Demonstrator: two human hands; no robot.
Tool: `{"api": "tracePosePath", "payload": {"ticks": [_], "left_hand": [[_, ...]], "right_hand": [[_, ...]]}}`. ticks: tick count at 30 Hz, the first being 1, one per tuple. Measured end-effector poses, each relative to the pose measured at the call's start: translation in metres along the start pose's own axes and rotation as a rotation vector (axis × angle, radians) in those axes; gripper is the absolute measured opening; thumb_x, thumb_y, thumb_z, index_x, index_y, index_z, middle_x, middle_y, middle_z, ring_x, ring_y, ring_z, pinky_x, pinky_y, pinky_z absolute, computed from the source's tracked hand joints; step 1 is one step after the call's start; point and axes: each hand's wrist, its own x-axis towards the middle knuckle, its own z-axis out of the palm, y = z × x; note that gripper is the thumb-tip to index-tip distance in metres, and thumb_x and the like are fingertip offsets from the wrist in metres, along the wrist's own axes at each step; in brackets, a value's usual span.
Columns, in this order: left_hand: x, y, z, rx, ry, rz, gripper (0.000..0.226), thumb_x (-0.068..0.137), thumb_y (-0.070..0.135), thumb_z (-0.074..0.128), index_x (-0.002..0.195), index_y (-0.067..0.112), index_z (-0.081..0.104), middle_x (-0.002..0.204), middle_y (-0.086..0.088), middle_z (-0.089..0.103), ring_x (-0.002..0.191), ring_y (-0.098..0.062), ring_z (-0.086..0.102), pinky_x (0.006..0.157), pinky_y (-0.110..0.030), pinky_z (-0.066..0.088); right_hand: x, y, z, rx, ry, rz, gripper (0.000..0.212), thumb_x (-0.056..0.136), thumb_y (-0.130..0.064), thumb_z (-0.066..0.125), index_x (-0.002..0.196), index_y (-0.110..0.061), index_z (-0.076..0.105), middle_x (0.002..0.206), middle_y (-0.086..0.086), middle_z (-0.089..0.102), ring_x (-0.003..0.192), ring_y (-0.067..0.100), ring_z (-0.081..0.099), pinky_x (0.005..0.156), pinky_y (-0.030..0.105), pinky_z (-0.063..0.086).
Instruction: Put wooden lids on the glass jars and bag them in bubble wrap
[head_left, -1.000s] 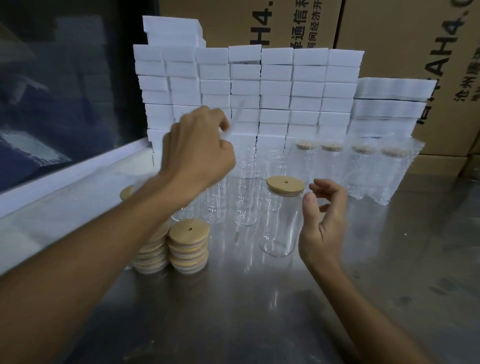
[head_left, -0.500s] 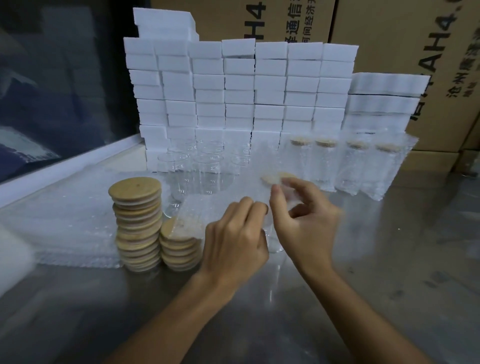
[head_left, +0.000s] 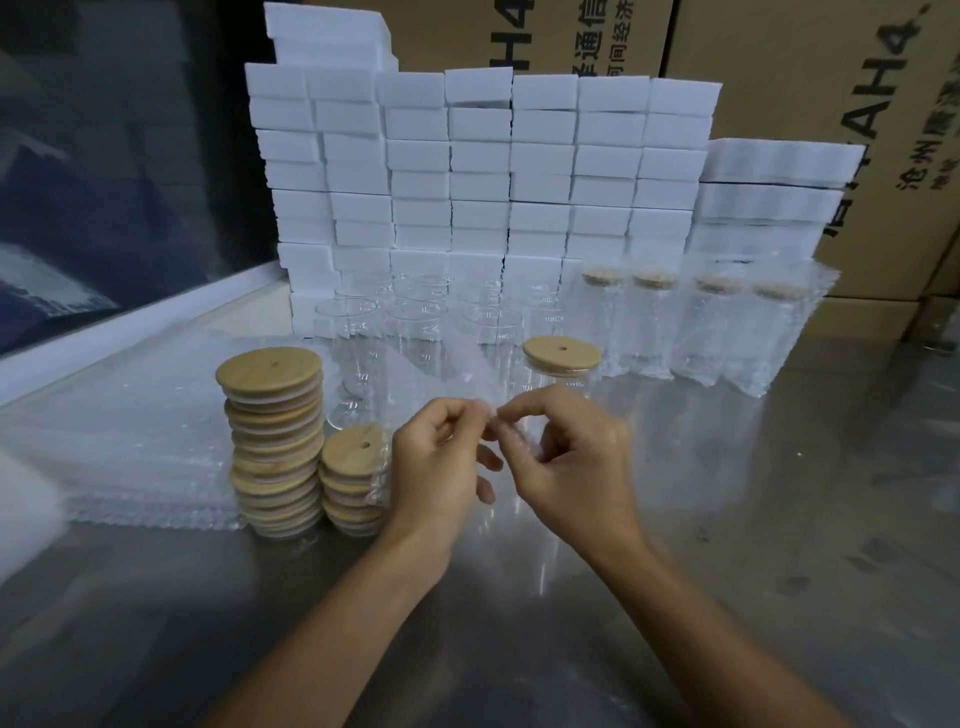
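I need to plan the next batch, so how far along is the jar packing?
Done: four bagged jars stand at the back right. In hand: left hand and right hand pinch a bubble-wrap bag open before the lidded jar. Left: several open jars and two lid stacks.

The scene was dim and cool-toned. Soft glare streaked the steel table (head_left: 727, 519), and the white blocks (head_left: 478, 171) stood brightest. Wide-angle bending curved the edges. The near forearms and the left corner were blurred.
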Motion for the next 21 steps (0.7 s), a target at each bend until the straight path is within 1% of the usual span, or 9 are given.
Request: {"api": "tracePosePath", "payload": {"ticks": [3,6,8,11,13,14,16,20,21], "left_hand": [[0.0009,0.0001,0.0000,-0.031,-0.001,-0.043,0.015,0.095,0.016,0.060,0.086,0.006,0.067,0.075,-0.005,0.071,0.068,-0.020,0.067,0.045,-0.026,0.047],[0.0006,0.0019,0.0018,-0.085,-0.046,-0.130,0.022,0.095,0.029,0.062,0.089,0.007,0.067,0.079,-0.008,0.072,0.071,-0.021,0.070,0.052,-0.030,0.051],[0.0011,0.0028,0.0024,-0.105,-0.067,-0.173,0.024,0.095,0.029,0.061,0.088,0.006,0.069,0.082,-0.013,0.073,0.074,-0.025,0.071,0.059,-0.034,0.054],[0.0021,0.0018,0.0008,-0.138,-0.054,-0.197,0.022,0.097,0.020,0.059,0.088,0.003,0.070,0.084,-0.015,0.074,0.074,-0.027,0.071,0.065,-0.036,0.058],[0.0026,0.0004,0.0006,-0.144,-0.040,-0.198,0.019,0.097,0.014,0.059,0.094,-0.001,0.069,0.089,-0.016,0.075,0.076,-0.028,0.071,0.070,-0.038,0.059],[0.0027,0.0001,0.0007,-0.145,-0.027,-0.192,0.017,0.096,0.011,0.059,0.095,-0.003,0.068,0.089,-0.017,0.074,0.077,-0.028,0.071,0.072,-0.039,0.059],[0.0031,0.0002,0.0007,-0.156,-0.004,-0.173,0.014,0.095,0.007,0.059,0.096,-0.005,0.067,0.087,-0.017,0.074,0.077,-0.028,0.072,0.073,-0.038,0.061],[0.0022,0.0007,0.0012,-0.193,-0.005,-0.164,0.014,0.095,0.007,0.061,0.098,-0.005,0.067,0.090,-0.017,0.074,0.085,-0.029,0.073,0.074,-0.037,0.061],[0.0025,0.0004,0.0013,-0.200,0.001,-0.165,0.014,0.094,0.008,0.062,0.097,-0.004,0.067,0.088,-0.015,0.074,0.085,-0.027,0.072,0.072,-0.035,0.060]], "right_hand": [[-0.0006,0.0020,-0.0005,0.004,-0.026,0.036,0.010,0.083,-0.008,0.082,0.084,-0.008,0.072,0.080,-0.010,0.071,0.043,0.006,0.047,0.052,0.011,0.034],[-0.0020,0.0018,0.0012,0.047,-0.032,0.105,0.009,0.086,-0.013,0.081,0.083,-0.010,0.072,0.070,-0.027,0.061,0.042,0.009,0.048,0.049,0.015,0.036],[-0.0041,0.0019,0.0026,0.062,-0.056,0.133,0.009,0.089,-0.016,0.077,0.085,-0.011,0.072,0.066,-0.032,0.055,0.041,0.011,0.049,0.047,0.015,0.036],[-0.0057,0.0030,0.0035,0.086,-0.109,0.175,0.006,0.092,-0.016,0.075,0.090,-0.011,0.072,0.074,-0.023,0.065,0.045,0.009,0.053,0.049,0.012,0.035],[-0.0059,0.0041,0.0034,0.085,-0.119,0.191,0.003,0.091,-0.011,0.075,0.092,-0.012,0.072,0.080,-0.017,0.069,0.049,0.004,0.056,0.050,0.010,0.036],[-0.0061,0.0042,0.0037,0.083,-0.123,0.196,0.005,0.090,-0.010,0.075,0.092,-0.012,0.071,0.080,-0.016,0.070,0.049,0.005,0.056,0.050,0.010,0.036],[-0.0060,0.0036,0.0045,0.095,-0.132,0.207,0.006,0.090,-0.012,0.076,0.092,-0.015,0.071,0.081,-0.016,0.071,0.046,0.009,0.055,0.049,0.011,0.036],[-0.0029,0.0050,0.0041,0.142,-0.111,0.246,0.008,0.088,-0.015,0.080,0.090,-0.016,0.072,0.075,-0.014,0.066,0.051,0.000,0.056,0.049,0.008,0.035],[-0.0020,0.0058,0.0038,0.148,-0.106,0.254,0.009,0.087,-0.017,0.081,0.090,-0.016,0.073,0.073,-0.013,0.064,0.051,0.001,0.056,0.049,0.009,0.035]]}}
